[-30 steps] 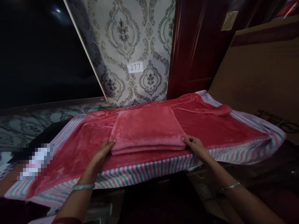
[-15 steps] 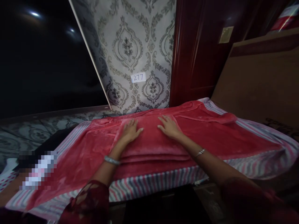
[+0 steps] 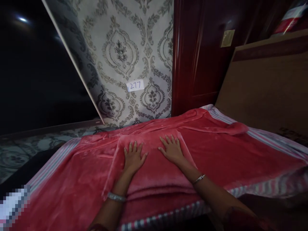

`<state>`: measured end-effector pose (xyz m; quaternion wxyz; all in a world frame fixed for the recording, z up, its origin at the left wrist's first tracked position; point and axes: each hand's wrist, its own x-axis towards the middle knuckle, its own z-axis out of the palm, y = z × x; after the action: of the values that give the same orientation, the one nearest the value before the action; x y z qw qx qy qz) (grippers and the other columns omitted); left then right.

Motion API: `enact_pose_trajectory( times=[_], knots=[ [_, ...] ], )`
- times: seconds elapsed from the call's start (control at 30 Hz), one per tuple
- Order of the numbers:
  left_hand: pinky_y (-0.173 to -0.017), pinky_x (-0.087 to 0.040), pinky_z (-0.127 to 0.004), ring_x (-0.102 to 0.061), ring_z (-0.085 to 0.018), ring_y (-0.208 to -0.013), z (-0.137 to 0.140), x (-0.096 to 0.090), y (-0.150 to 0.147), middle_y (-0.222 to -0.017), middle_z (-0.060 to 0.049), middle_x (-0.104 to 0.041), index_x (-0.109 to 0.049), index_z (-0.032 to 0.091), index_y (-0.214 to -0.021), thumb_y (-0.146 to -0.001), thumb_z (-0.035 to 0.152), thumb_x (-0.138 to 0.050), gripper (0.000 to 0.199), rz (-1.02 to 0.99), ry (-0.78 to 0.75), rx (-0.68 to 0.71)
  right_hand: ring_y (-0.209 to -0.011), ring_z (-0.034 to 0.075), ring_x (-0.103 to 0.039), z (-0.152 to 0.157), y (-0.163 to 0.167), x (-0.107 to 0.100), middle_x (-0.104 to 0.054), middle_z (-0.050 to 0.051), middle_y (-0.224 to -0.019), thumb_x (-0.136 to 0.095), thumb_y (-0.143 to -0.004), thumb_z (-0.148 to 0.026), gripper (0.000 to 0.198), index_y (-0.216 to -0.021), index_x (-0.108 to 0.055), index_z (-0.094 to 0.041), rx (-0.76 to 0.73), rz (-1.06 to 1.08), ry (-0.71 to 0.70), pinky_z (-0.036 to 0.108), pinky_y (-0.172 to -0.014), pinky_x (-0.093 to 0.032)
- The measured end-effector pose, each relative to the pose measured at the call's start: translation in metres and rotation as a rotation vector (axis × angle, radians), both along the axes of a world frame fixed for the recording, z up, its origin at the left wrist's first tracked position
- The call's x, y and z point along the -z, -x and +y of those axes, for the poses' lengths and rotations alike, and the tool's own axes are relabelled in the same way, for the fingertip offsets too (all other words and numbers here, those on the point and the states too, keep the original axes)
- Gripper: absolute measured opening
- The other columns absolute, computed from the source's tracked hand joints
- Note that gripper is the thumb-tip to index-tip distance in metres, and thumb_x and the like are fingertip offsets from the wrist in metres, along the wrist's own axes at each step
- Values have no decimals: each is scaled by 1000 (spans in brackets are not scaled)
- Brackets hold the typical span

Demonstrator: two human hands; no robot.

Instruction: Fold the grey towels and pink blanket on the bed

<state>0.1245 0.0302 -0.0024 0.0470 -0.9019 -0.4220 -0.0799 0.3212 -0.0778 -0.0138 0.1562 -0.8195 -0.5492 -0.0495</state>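
Note:
A plush red-pink cloth, folded into a thick rectangular bundle [image 3: 154, 173], lies in front of me in the head view. My left hand [image 3: 134, 156] rests flat on its left part, fingers spread. On the right part lies my right hand [image 3: 172, 149], palm down and also spread. Both hands touch the top layer and hold nothing. The folded layers show as stacked edges on the near side. Under the bundle spreads a larger red plush cover [image 3: 231, 154], rumpled along its far edge. What kind of folded cloth it is, I cannot tell.
Striped fabric [image 3: 168, 213] shows around the red cover's edges. Behind stand a patterned wall with a paper label [image 3: 135, 85] and a dark red door [image 3: 207, 64]. A large black screen [image 3: 43, 77] is at the left, a cardboard box [image 3: 269, 86] at the right.
The view has shifted closer and lower, so the bundle looks larger. My hands stay flat on the folded cloth, and their fingers are spread a little wider.

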Motion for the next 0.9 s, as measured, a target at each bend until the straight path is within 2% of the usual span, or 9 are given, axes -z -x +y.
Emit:
enact_pose_trajectory(
  times=[0.33,0.5,0.6,0.7,0.77,0.9],
  knots=[
    [-115,-22,-65,-24,-39,-147,-3,-2,-1,-159,-14,-32,-41,24,-151,-95,54,-42,63,-27,-39,-16,-147,36,-22,1,-1,-2,-35,11,-158,-39,-98,-58,63,-153,-38,-27,14,31,-7,57,-116,-15],
    [-116,-19,-64,-20,-38,-149,-5,-8,-1,-161,-13,-28,-36,24,-153,-95,56,-40,66,-29,12,-6,-147,36,-21,-4,-1,-6,-33,12,-158,-39,-98,-56,62,-153,-38,-26,1,16,-4,59,-116,-15],
    [-117,-19,-63,-20,-37,-149,-7,-16,4,-162,-12,-27,-34,25,-154,-94,57,-40,68,4,72,9,-147,36,-20,-9,-5,-10,-30,10,-160,-38,-99,-55,62,-155,-33,-29,-24,26,46,60,-115,-17],
    [-118,-18,-61,-25,-35,-148,-13,-28,18,-160,-12,-32,-35,25,-153,-95,54,-40,65,50,77,32,-148,38,-18,-23,-9,-15,-23,8,-163,-38,-98,-58,63,-155,-29,-32,-65,58,116,63,-113,-20],
    [-119,-15,-60,-30,-34,-146,-22,-33,32,-157,-14,-38,-39,22,-151,-97,48,-41,60,76,50,22,-147,39,-21,-39,-8,-16,-25,10,-162,-37,-97,-60,64,-154,-34,-31,-81,81,151,63,-112,-22],
    [-117,-15,-63,-30,-34,-146,-44,-33,57,-155,-15,-40,-45,21,-147,-97,46,-40,56,60,40,2,-146,35,-25,-77,10,-4,-32,7,-159,-35,-98,-58,60,-153,-37,-34,-230,37,80,60,-113,-24]
  ],
)
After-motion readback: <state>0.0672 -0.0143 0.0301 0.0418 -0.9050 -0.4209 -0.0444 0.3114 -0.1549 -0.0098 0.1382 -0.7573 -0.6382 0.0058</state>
